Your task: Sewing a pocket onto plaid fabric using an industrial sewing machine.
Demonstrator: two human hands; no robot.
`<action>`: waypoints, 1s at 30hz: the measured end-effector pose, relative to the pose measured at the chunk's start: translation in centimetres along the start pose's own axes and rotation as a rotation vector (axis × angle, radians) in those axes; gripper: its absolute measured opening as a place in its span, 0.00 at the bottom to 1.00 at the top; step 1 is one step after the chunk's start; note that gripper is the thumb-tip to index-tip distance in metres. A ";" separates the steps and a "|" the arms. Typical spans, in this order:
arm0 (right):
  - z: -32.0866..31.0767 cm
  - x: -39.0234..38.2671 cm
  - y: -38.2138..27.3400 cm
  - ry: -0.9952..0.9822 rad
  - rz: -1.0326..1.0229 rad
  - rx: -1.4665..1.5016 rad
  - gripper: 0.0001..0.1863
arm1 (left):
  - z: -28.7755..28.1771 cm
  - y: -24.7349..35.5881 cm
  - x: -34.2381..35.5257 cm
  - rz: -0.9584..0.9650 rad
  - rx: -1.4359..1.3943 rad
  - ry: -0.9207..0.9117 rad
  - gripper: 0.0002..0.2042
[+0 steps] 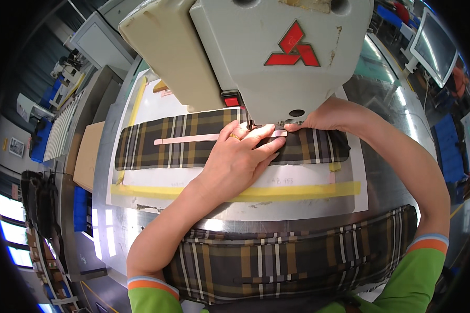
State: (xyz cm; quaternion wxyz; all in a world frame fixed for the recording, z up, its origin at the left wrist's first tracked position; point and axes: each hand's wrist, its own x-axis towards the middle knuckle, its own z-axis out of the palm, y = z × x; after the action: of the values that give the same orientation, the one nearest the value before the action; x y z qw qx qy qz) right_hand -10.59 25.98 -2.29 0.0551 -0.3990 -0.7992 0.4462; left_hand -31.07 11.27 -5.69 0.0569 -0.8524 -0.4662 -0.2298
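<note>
A dark plaid fabric piece (183, 148) with brown and white stripes lies flat under the sewing machine head (297, 73). Along it runs a narrow pale pink strip (188, 139), partly covered by my left hand. My left hand (237, 151) rests palm down on fabric and strip, fingers spread around the needle area (249, 124); a ring is on one finger. My right hand (324, 117) comes round the machine head's right side. One of its digits reaches the fabric just right of the needle; its other fingers are largely hidden by the machine.
White paper edged with yellow tape (245, 193) lies beneath the fabric on the metal table (117, 229). More plaid fabric (297, 255) is heaped at the near edge, between my forearms. A cardboard piece (87, 156) stands at left; a monitor (434, 47) is at far right.
</note>
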 end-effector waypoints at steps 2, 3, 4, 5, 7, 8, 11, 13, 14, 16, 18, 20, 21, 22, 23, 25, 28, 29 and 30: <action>-0.2 0.2 0.4 0.004 -0.015 -0.045 0.21 | 0.1 0.1 0.0 0.000 -0.011 -0.002 0.15; -0.4 0.3 0.4 -0.005 -0.079 -0.112 0.22 | 0.0 0.0 0.0 -0.001 -0.015 -0.003 0.15; -0.6 0.3 0.4 -0.013 -0.142 -0.180 0.23 | 0.1 -0.1 0.0 0.002 -0.012 0.001 0.15; -0.5 0.2 0.4 -0.009 -0.145 -0.184 0.23 | 0.2 -0.1 -0.1 0.000 -0.001 -0.001 0.15; -0.4 -0.2 0.4 0.020 -0.140 -0.194 0.24 | 0.2 0.0 -0.1 0.003 0.012 0.005 0.15; -0.4 -0.1 1.1 0.022 -0.092 -0.272 0.29 | 0.1 0.0 0.0 0.002 0.008 -0.014 0.15; 0.9 -2.1 1.0 0.370 -0.106 -0.555 0.38 | 0.2 -0.4 -0.4 0.005 0.016 -0.004 0.16; 1.6 -4.4 -0.5 0.351 -0.047 -0.590 0.39 | 0.1 -0.7 -1.1 0.002 0.002 0.015 0.17; 1.8 -5.2 0.5 0.547 -0.293 -0.735 0.34 | 0.0 -0.8 -1.1 0.003 -0.005 0.051 0.16; 2.3 -7.0 2.1 0.711 -0.653 -0.792 0.26 | -0.5 -0.9 -0.6 0.005 -0.046 0.048 0.16; 3.1 -8.3 3.1 0.607 -0.715 -0.774 0.23 | -1.1 -1.3 0.0 0.009 -0.088 0.037 0.15; 4.5 -8.7 4.1 0.481 -0.743 -0.678 0.17 | -1.7 -1.8 0.4 0.012 -0.088 -0.053 0.14; 4.5 -8.6 4.4 0.483 -0.741 -0.676 0.17 | -1.8 -2.1 0.5 0.014 -0.088 -0.056 0.14; 4.4 -8.5 4.6 0.483 -0.733 -0.616 0.17 | -1.8 -2.3 0.5 0.023 -0.082 -0.084 0.14; 4.4 -8.5 4.7 0.482 -0.725 -0.556 0.18 | -1.8 -2.5 0.5 0.031 -0.077 -0.112 0.14; 4.6 -8.4 4.6 0.505 -0.733 -0.559 0.17 | -1.9 -2.8 0.5 0.039 -0.084 -0.110 0.15; 4.8 -8.5 4.6 0.523 -0.734 -0.556 0.17 | -1.2 -3.3 0.2 0.069 -0.074 -0.096 0.15; 4.8 -8.5 4.6 0.517 -0.726 -0.547 0.17 | -1.1 -3.4 0.2 0.090 -0.058 -0.089 0.15; 4.8 -8.6 4.6 0.517 -0.722 -0.543 0.17 | -1.1 -3.3 0.1 0.103 -0.046 -0.082 0.15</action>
State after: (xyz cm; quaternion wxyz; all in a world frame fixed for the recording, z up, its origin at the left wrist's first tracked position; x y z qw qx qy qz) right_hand -4.25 18.16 -6.33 0.2954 -0.1951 -0.9332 0.0621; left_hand -34.12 12.89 -5.01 0.0297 -0.8850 -0.4183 -0.2023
